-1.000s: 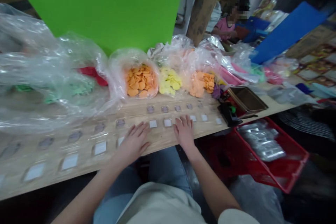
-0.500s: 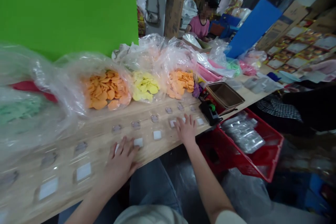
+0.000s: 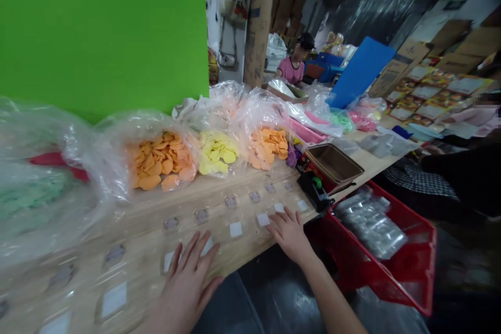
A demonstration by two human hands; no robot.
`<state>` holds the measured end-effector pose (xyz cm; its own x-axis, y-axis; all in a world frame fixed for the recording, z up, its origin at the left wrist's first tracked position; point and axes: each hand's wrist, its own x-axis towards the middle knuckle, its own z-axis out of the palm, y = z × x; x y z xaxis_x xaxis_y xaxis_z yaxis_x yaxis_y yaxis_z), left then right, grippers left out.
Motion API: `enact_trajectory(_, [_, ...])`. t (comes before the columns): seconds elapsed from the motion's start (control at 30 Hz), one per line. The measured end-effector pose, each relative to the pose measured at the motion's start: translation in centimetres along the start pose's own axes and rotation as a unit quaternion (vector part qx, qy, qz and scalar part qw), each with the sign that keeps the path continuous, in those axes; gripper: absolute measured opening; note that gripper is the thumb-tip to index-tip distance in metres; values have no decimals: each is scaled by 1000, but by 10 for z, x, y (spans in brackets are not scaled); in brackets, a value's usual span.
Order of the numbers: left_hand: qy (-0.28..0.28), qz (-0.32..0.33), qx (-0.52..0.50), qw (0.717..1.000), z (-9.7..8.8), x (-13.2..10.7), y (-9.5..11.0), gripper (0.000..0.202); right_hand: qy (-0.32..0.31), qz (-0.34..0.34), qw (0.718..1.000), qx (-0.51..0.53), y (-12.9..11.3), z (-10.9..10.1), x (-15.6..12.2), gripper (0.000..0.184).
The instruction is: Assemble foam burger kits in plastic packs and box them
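Rows of small clear packets with white or grey square centres point(image 3: 235, 229) lie on a pale wooden table top point(image 3: 136, 250). My left hand point(image 3: 186, 287) rests open at the table's near edge, fingers spread, touching or just over a packet point(image 3: 168, 261). My right hand point(image 3: 288, 234) lies open further right, its fingertips next to white-centred packets point(image 3: 263, 219). Neither hand holds anything. Behind the rows stand clear bags of orange discs point(image 3: 158, 167), yellow discs point(image 3: 217, 154) and paler orange discs point(image 3: 266, 148).
A red crate of silver packets point(image 3: 370, 224) sits below the table's right edge. On the table stand a brown tray point(image 3: 332, 163) and a black tape dispenser point(image 3: 313, 191). A green board point(image 3: 97, 36) rises behind the bags. A person in a pink top point(image 3: 291, 69) sits beyond.
The view has swung left and risen, showing more of the room. Both hands have drawn back toward the table's near edge, still open and empty.
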<state>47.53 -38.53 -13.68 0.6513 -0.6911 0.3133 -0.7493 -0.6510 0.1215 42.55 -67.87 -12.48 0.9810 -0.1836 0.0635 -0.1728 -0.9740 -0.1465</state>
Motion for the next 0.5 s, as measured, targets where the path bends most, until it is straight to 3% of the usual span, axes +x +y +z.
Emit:
enact_trajectory(0.1, [25, -2, 2, 1000, -5, -3, -7, 47, 11, -27, 1000, 0, 7, -4, 5, 29])
enact_trajectory(0.27, [62, -63, -18, 996, -14, -37, -31, 46, 96, -92, 988, 78, 3, -18, 35, 25])
enact_trajectory(0.37, [84, -138, -73, 984, -21, -54, -43, 41, 67, -160, 970, 169, -41, -23, 71, 26])
enact_trajectory(0.5, [87, -223, -174, 955, -29, -49, -58, 35, 12, -317, 925, 207, -146, -14, 138, 24])
